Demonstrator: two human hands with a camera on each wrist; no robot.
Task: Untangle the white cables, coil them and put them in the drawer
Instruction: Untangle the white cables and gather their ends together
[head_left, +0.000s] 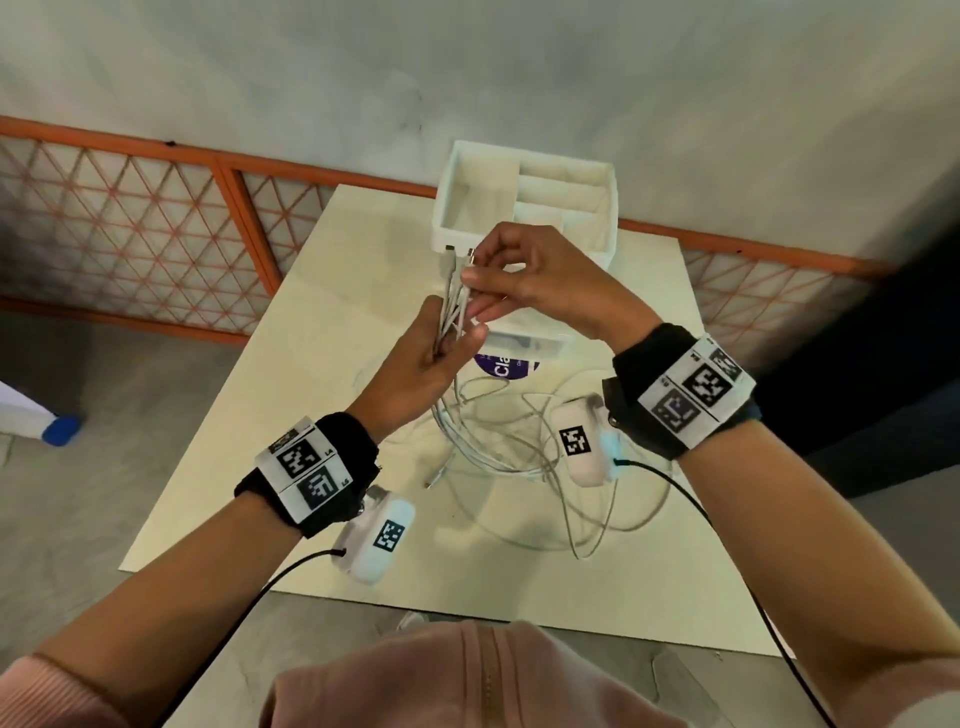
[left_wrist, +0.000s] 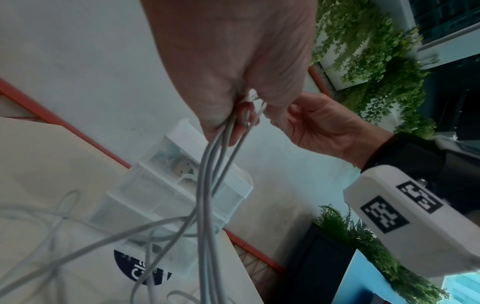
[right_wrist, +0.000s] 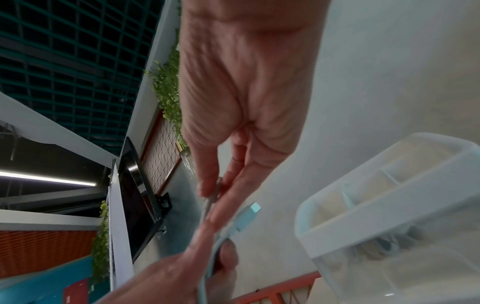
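Observation:
Several white cables (head_left: 506, 447) lie tangled on the pale board (head_left: 291, 415), and their upper ends rise in a bunch (head_left: 453, 296) above it. My left hand (head_left: 441, 345) grips that bunch from below; in the left wrist view the cables (left_wrist: 207, 185) hang down out of the left hand (left_wrist: 233, 115). My right hand (head_left: 480, 288) pinches one cable end near its plug (head_left: 470, 255). The right wrist view shows the right hand (right_wrist: 211, 197) pinching a cable, with a free plug (right_wrist: 248, 215) beside it. The white drawer unit (head_left: 519, 234) stands behind the hands.
The unit's open top tray (head_left: 447, 182) has several compartments. A dark round sticker (head_left: 506, 366) lies on the board before the unit. An orange lattice rail (head_left: 156, 218) runs behind the board. A blue-capped white object (head_left: 57, 428) lies on the floor at left.

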